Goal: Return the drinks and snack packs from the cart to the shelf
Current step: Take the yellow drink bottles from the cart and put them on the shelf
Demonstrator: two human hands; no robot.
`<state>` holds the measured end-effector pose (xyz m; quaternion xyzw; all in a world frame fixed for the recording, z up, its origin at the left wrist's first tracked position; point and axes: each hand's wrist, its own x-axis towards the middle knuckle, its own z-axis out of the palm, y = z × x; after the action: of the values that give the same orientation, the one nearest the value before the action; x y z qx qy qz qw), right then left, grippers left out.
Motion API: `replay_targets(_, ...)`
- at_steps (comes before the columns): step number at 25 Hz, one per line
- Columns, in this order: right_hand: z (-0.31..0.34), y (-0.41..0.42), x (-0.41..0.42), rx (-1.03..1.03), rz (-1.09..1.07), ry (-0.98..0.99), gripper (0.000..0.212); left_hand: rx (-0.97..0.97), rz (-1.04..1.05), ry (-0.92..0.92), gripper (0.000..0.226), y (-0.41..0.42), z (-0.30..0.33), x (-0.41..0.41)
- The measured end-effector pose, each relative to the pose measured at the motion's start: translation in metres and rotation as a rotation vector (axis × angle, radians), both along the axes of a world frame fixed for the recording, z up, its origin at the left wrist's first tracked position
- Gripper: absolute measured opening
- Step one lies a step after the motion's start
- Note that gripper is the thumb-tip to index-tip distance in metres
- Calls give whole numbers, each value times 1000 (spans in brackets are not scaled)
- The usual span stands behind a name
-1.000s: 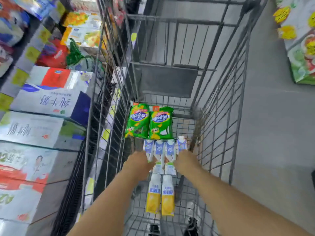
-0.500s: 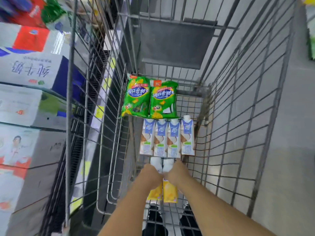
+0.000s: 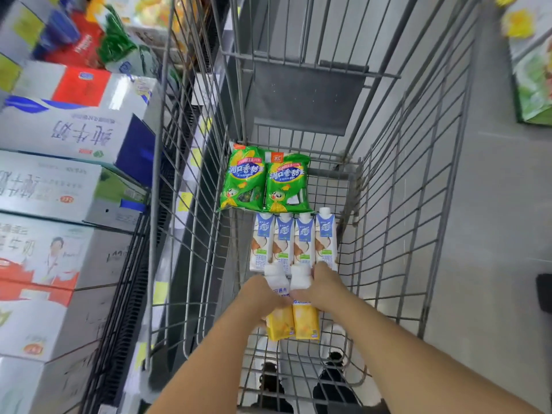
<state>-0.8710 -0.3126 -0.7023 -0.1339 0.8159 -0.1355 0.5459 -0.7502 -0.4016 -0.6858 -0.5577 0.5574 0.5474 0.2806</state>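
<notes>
Two yellow drink cartons (image 3: 292, 319) are gripped side by side by the left hand (image 3: 263, 297) and right hand (image 3: 324, 286), low inside the wire cart (image 3: 397, 234). Just beyond them, four blue-and-white cartons (image 3: 294, 242) and two green snack packs (image 3: 264, 182) are laid on the cart floor.

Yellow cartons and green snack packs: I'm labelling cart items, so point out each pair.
yellow cartons (image 3: 305, 322), head view, yellow lower body of the right one.
green snack packs (image 3: 244, 177), head view, front of the left one.
</notes>
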Motion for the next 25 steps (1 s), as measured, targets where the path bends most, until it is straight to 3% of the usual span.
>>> replay_targets(2, 34, -11, -13, -133, -23, 26, 82, -8, 37, 123, 29, -18, 35, -4)
replay_targets(4, 88, -26, -26, -239, -37, 63, 74, -69, 33, 228, 20, -38, 85, -10)
replay_targets(10, 289, -62, -59, -571, -10, 242, 58, -404, -71, 511, 50, -91, 271, -18)
replay_targets(16, 480, -84, -63, -905, -6, 322, 62, -630, -5, 738, 48, -119, 459, 12)
replay_targets(19, 532, -96, -49, -1024, 59, 316, 59, -726, 66, 769, 41, -119, 519, 36)
replay_targets(25, 600, -116, 15, -1167, 406, 170, 67, -981, 312, 672, 53, -72, 591, 135)
